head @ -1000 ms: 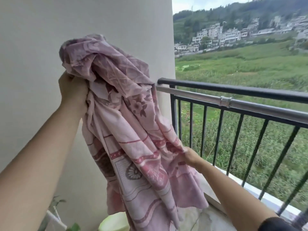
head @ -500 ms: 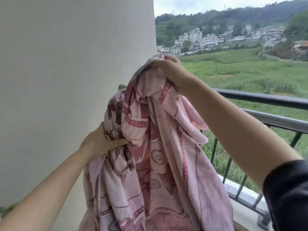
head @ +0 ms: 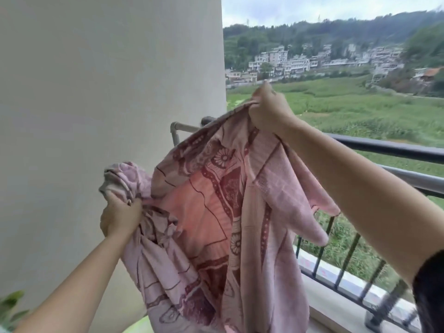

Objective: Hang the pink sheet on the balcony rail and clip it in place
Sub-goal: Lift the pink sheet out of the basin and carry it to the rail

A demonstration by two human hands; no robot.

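Home balcony: black railing (head: 384, 148) w/ metal rail (head: 418, 180), plain wall (head: 108, 80); fields (head: 360, 111) & village houses (head: 288, 62) beyond.

We look out from a balcony where a plain off-white wall (head: 108, 92) fills the left and a pale concrete ledge (head: 336, 308) edges the floor. Beyond, a green field (head: 360, 111) runs to white multi-storey houses (head: 288, 61) below a wooded hillside (head: 336, 30), under an overcast sky (head: 312, 8). Green leaves (head: 12, 306) show at lower left.
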